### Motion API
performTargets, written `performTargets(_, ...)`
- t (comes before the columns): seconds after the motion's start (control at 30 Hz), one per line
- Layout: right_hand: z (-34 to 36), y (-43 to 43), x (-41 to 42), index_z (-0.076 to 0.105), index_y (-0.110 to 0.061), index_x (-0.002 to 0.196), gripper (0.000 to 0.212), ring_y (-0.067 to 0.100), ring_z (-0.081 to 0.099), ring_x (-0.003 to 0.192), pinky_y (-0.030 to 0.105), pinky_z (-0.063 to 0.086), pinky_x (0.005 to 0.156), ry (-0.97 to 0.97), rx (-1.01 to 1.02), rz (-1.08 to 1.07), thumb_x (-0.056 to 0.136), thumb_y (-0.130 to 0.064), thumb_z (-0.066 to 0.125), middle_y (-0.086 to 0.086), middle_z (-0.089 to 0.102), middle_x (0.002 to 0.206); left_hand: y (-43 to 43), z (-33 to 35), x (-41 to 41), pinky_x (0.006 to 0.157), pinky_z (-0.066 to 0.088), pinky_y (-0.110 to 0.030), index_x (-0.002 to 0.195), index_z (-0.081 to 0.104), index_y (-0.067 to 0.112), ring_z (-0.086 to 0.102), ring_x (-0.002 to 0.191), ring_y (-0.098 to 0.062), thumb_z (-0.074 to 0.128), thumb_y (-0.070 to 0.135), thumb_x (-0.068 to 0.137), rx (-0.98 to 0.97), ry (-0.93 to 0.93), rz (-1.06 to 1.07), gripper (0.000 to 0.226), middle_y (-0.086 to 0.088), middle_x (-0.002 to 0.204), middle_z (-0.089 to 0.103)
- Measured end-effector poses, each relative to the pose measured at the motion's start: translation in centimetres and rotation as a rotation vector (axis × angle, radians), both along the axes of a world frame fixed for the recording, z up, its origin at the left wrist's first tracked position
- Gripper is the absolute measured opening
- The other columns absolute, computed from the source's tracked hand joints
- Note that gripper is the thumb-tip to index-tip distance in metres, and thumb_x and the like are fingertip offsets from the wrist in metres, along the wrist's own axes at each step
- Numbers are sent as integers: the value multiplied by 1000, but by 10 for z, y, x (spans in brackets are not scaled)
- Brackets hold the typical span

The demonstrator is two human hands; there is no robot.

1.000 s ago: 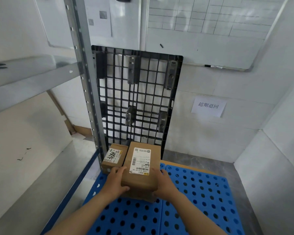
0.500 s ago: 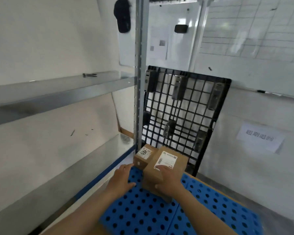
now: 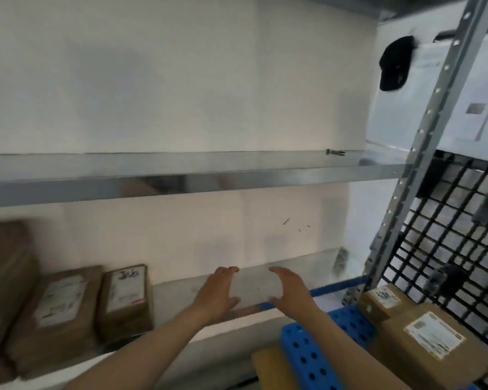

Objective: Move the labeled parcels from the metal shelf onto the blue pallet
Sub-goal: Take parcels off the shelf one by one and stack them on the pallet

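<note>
Brown labeled parcels stand on the lower level of the metal shelf [image 3: 293,266] at the left: a narrow one [image 3: 126,299], a wider one [image 3: 57,313] beside it and a big one [image 3: 3,277] at the frame's edge. At the lower right, two labeled parcels rest on the blue pallet [image 3: 307,358]: a large one [image 3: 431,342] in front and a small one [image 3: 383,301] behind. My left hand [image 3: 217,294] and my right hand [image 3: 289,291] hover side by side over the bare part of the shelf, fingers apart, holding nothing.
A grey perforated shelf upright [image 3: 423,153] rises at the right. Behind it a black grid pallet [image 3: 448,235] leans on the wall. The upper shelf beam [image 3: 181,178] crosses the view, and a black cap [image 3: 395,63] hangs at top right.
My hands have let go of the large parcel, which now lies on the blue pallet, and have swung left to the shelf. The view has turned left, bringing the shelved parcels into sight.
</note>
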State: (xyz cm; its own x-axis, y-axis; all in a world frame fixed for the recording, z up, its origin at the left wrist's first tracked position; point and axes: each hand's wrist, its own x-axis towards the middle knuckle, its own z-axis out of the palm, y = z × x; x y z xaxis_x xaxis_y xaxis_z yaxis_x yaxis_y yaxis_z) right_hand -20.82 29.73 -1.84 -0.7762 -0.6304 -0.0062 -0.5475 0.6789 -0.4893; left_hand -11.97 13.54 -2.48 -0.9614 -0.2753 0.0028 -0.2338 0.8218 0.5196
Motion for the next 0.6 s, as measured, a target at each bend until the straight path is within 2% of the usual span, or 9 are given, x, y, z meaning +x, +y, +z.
performTargets(0.1, 11, -55, 29, 32, -20, 141, 69, 17, 34, 134, 28, 27, 113, 8, -4, 85, 82, -27, 67, -1, 36, 146, -44, 9, 43, 110, 33, -31, 142, 27, 23, 36, 132, -19, 62, 27, 87, -14, 22, 90, 65, -3, 146, 31)
performTargets(0.23, 22, -124, 79, 31, -21, 141, 67, 14, 32, 136, 21, 22, 111, 8, -65, 180, 84, -24, 66, -3, 33, 149, -98, 23, 102, 109, 33, -32, 141, 27, 22, 35, 132, -20, 60, 25, 88, -21, 41, 161, 63, -5, 145, 32)
performTargets(0.4, 36, -197, 150, 35, -19, 139, 68, 15, 36, 134, 23, 26, 110, 41, -91, 249, 81, -21, 70, -1, 37, 147, -157, 42, 175, 106, 37, -31, 139, 33, 22, 40, 129, -21, 63, 19, 85, -18, 131, 236, 61, -4, 143, 37)
performTargets(0.6, 45, -275, 232, 38, -18, 137, 62, 19, 40, 131, 27, 31, 109, 13, -151, 277, 83, -19, 68, 2, 39, 146, -223, 62, 268, 108, 38, -31, 137, 38, 17, 38, 130, -22, 62, 14, 86, -61, 253, 247, 56, -5, 142, 36)
